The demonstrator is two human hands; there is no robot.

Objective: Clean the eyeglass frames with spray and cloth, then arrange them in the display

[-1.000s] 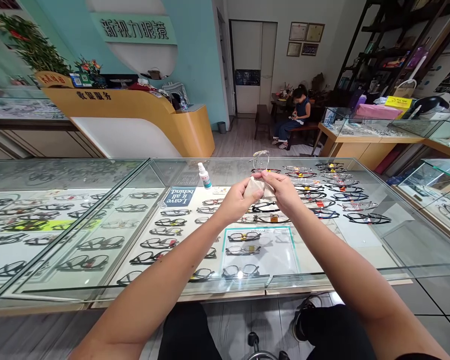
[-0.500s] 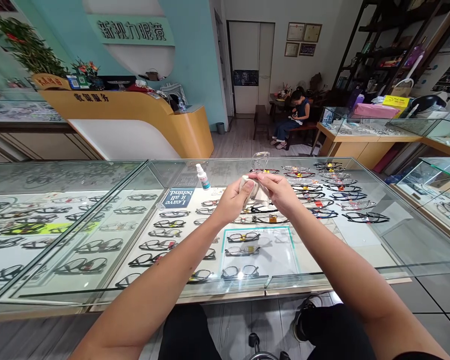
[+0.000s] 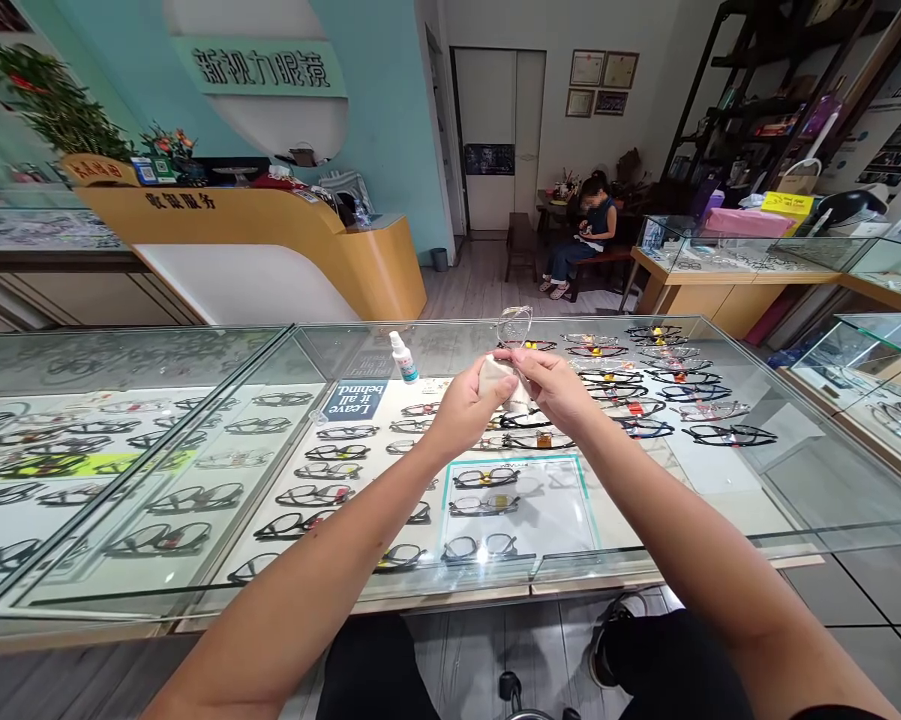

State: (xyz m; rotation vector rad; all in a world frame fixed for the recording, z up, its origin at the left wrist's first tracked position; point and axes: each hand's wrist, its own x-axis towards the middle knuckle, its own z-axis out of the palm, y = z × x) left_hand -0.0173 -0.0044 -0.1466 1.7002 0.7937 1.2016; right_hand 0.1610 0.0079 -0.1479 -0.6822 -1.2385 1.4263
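Above the glass counter, my left hand (image 3: 461, 408) is closed around a pale cleaning cloth (image 3: 493, 378), its thumb pressed on the folds. My right hand (image 3: 559, 388) meets it from the other side, fingers pinched at a pair of clear-framed eyeglasses (image 3: 515, 325). One part of the frame sticks up beyond my fingertips; the rest is hidden by the cloth and my hands. A white spray bottle (image 3: 403, 358) stands upright on the counter, left of my hands.
Beneath the glass top of the display case (image 3: 645, 540) lie rows of eyeglasses (image 3: 486, 478). A blue printed card (image 3: 355, 400) lies on the left. Behind are a yellow reception desk (image 3: 386, 265) and a seated person (image 3: 591, 230). Another glass case (image 3: 727, 255) stands at right.
The eyeglasses have tilted and shifted slightly left. My left thumb has moved lower and to the right over the cloth, which is bunched differently. The spray bottle stays put.
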